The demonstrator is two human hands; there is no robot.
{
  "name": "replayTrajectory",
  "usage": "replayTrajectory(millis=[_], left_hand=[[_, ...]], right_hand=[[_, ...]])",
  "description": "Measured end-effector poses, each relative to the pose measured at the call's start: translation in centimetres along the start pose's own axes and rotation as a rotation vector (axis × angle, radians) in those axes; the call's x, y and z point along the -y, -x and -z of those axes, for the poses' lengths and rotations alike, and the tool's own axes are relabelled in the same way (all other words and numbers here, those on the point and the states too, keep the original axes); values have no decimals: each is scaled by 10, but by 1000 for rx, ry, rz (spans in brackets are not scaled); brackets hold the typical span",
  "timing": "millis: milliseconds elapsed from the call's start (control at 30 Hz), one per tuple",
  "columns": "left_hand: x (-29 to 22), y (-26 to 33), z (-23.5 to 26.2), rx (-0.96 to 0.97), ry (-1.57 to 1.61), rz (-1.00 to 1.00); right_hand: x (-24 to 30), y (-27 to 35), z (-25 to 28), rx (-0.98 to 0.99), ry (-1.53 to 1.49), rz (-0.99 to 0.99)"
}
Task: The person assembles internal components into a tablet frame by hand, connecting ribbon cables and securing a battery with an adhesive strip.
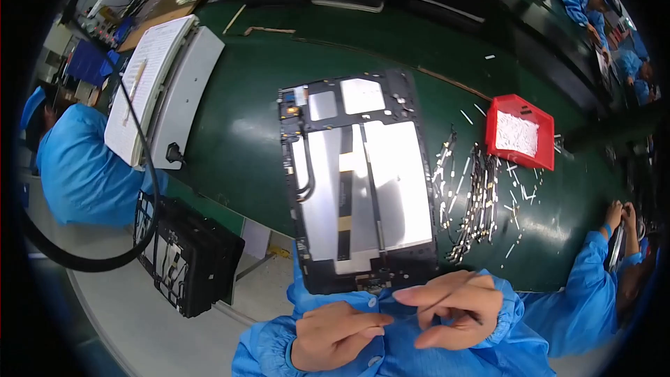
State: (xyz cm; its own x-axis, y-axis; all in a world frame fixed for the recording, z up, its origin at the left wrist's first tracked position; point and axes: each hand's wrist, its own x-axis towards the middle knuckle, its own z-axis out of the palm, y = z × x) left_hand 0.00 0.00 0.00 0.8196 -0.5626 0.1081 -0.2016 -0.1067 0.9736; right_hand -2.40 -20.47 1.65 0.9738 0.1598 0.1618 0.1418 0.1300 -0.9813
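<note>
Green tabletop (237, 133) fills the frame, and the opened tablet (359, 182) lies dead centre, long axis running up and away. Both hands sit just below it, right hand (453, 307) nearer, pinching a thin dark strip (447, 297); left hand (338, 335) loosely curled, fingertips meeting it.

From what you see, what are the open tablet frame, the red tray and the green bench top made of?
Tablet frame: looks like black moulded plastic around bright, reflective metal plates, which glare white under the light. Red tray: probably plastic, judging by its uniform glossy red walls. Bench top: seems a green rubbery or vinyl mat, smooth with a soft sheen. None of this is certain from sight alone.
</note>
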Motion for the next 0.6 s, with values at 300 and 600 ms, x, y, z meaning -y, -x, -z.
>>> replayTrajectory(millis=[300,600], left_hand=[[10,-12,52,95,-56,18],[22,-9,98,230,311,505]], right_hand=[[-4,-37,-38,-34,321,-56],[-27,-58,-47,-456,563,-115]])
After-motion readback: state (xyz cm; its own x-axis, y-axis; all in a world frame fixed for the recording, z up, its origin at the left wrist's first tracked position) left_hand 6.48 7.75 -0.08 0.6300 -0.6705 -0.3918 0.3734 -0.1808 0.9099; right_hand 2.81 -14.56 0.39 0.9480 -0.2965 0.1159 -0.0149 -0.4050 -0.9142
